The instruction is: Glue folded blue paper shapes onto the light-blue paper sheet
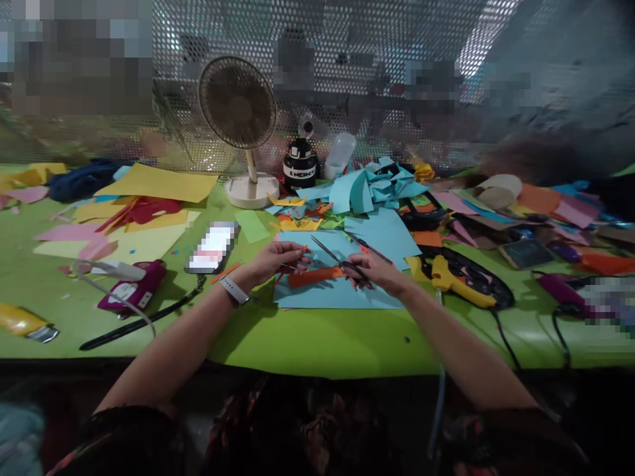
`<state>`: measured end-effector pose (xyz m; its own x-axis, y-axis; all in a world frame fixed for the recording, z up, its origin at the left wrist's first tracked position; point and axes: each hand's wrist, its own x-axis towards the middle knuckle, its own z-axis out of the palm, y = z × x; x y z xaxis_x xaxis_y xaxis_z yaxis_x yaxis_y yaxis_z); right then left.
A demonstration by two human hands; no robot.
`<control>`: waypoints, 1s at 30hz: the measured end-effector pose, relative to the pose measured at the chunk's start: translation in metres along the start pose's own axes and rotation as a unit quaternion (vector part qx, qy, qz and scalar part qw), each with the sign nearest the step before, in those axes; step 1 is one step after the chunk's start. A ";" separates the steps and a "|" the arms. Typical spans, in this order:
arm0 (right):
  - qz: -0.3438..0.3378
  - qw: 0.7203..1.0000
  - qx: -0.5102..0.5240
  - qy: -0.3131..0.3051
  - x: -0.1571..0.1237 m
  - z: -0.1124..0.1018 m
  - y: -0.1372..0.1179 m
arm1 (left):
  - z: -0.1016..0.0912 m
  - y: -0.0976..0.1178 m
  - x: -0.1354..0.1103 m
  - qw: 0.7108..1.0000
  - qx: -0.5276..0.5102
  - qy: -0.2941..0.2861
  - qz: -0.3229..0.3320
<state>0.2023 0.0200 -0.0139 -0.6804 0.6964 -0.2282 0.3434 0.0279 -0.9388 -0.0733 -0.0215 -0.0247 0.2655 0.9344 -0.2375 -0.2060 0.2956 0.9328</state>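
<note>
Pinching a small orange paper piece (303,250) with the left hand (275,259), the person holds scissors (328,253) in the curled right hand (380,271), apparently mid-cut, needing the piece fed between the blades.

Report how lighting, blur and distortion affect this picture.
Head view: dim, with wide-angle bowing of the table edge; the left hand, pinching orange paper, and right hand, on scissors, are fairly sharp; the backdrop behind the fan is blurred; phone screen pixelated.

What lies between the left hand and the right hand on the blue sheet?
In the head view, an orange paper strip lies on the blue sheet between the left hand and the right hand, which holds scissors.
</note>
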 end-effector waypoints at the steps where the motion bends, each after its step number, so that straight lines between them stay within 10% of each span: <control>1: 0.004 1.000 -0.003 0.005 -0.001 0.001 0.000 | 0.001 -0.001 0.000 1.000 -0.008 0.010 0.004; 30: 0.004 1.000 -0.010 -0.012 -0.001 0.018 -0.001 | 0.016 -0.013 -0.005 0.998 -0.061 0.026 0.005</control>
<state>0.1911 0.0061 -0.0176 -0.6932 0.6790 -0.2417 0.3617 0.0376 -0.9315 -0.0569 -0.0330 -0.0317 0.2143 0.9456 -0.2449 -0.3219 0.3050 0.8963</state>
